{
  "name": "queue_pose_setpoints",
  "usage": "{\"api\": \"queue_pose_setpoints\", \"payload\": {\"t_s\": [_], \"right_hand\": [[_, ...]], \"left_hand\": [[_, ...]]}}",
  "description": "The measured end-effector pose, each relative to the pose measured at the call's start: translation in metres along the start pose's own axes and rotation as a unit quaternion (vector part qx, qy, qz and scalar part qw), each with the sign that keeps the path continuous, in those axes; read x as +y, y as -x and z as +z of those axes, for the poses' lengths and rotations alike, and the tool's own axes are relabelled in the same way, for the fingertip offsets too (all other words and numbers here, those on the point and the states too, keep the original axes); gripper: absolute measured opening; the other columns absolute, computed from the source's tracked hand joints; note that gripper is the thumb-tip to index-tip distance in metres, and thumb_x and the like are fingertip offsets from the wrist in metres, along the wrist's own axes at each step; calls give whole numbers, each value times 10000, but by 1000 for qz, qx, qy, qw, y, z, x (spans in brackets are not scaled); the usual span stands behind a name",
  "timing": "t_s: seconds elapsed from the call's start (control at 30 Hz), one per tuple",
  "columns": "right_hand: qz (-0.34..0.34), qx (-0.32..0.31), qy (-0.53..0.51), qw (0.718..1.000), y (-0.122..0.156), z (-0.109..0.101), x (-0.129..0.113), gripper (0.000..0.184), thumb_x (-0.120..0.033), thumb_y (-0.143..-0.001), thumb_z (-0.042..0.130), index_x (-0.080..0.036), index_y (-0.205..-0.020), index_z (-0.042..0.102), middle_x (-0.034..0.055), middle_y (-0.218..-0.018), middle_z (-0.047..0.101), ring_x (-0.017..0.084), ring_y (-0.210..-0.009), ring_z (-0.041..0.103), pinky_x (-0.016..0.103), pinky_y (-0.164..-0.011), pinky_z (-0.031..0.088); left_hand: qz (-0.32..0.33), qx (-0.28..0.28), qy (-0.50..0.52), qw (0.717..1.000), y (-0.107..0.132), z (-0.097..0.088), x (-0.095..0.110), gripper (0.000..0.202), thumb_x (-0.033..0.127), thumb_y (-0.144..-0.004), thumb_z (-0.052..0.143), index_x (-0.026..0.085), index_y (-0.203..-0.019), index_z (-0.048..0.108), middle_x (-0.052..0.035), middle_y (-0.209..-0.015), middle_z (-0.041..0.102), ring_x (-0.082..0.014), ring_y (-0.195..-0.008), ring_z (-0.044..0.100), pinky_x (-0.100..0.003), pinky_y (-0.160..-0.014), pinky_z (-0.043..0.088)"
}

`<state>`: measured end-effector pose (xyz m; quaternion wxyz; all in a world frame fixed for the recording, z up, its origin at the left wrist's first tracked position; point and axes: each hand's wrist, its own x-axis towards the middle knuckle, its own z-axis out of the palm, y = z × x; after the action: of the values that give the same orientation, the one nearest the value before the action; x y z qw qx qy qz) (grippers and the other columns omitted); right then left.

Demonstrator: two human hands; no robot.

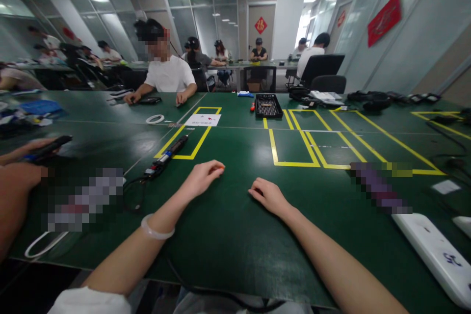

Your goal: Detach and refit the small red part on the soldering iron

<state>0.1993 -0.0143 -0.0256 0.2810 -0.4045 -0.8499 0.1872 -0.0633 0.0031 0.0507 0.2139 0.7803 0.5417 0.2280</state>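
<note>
My left hand (201,177) is over the green table (235,240), with thumb and fingers pinched together. A small orange piece (222,168) shows at its fingertips; its exact kind is too small to tell. A pale bracelet (157,228) circles that wrist. To the right, my right hand (270,195) is low at the tabletop, fingers curled in toward the thumb. Whatever it may hold is hidden. The two hands are apart, facing each other. Left of my left hand lies a dark electric screwdriver (172,149) with a cable.
Yellow tape outlines (294,163) mark the table. Farther back are a black tray (268,106) with small parts, a red item (252,107) and a white paper sheet (203,120). A white power strip (434,255) lies right. A neighbour's arm (18,191) reaches in at left; another person (169,76) sits opposite.
</note>
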Motion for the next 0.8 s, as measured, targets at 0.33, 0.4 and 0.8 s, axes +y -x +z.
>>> {"api": "queue_pose_setpoints", "payload": {"t_s": [0.33,0.4,0.8], "right_hand": [[15,2,-109,994,2,-1,0,165,-251,-877,585,-214,-1031,537,-17,-800,598,127,-681,549,231,-638,397],[16,2,-109,994,2,0,0,105,-250,-886,573,-209,-981,555,-10,-801,603,129,-691,552,233,-641,399],[22,24,-135,990,1,1,5,158,-203,-846,608,-208,-997,559,-11,-834,598,120,-691,546,230,-642,409]], "left_hand": [[-4,-129,259,957,-2,71,36,291,351,-833,602,143,-1036,597,-44,-863,662,-147,-791,616,-263,-727,468],[-13,-129,299,945,-2,75,32,268,341,-814,629,140,-987,590,-47,-865,660,-142,-798,616,-269,-746,470],[8,-94,285,954,-1,78,25,210,326,-830,612,153,-948,594,-48,-905,663,-151,-840,629,-278,-779,479]]}}
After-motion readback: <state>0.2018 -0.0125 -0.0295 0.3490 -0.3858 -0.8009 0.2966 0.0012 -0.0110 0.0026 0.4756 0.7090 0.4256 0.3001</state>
